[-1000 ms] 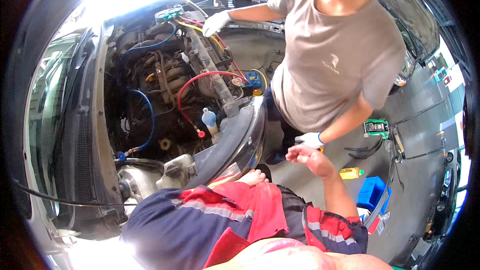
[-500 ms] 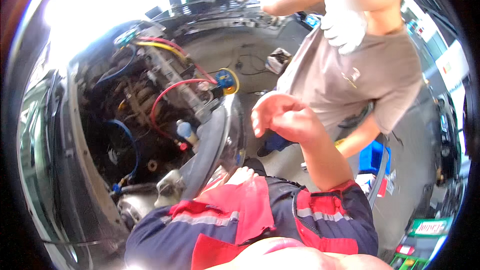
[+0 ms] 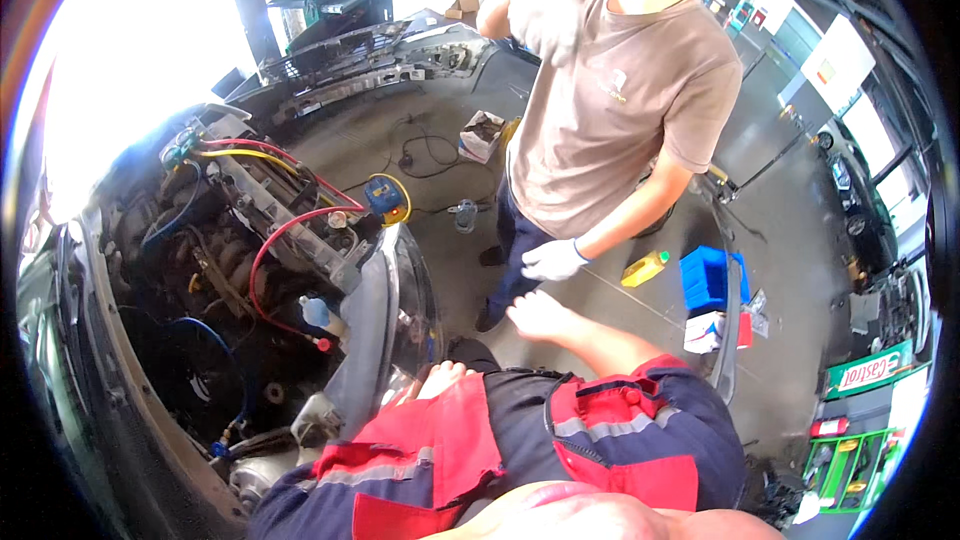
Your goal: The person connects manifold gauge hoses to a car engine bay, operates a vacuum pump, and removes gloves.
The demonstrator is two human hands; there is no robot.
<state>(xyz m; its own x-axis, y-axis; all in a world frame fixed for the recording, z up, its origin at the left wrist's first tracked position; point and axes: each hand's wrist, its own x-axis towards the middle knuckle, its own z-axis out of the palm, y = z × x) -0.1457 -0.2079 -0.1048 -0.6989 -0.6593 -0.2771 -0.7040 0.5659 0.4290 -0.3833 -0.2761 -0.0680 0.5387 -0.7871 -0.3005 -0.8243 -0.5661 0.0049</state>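
Near the fender, right grip curled together, left grip unclear; far right, white-lettered green sign.

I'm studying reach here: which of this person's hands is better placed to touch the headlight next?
Probably the left hand: it lies close by the headlight, while the right hand is nearer the co-worker's glove.

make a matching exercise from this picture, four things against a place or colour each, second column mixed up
1. left hand
2. right hand
3. bottle
4. bin

A. blue
B. closest to the car
C. yellow
D. closest to the lowered white glove

Pairs: 1-B, 2-D, 3-C, 4-A
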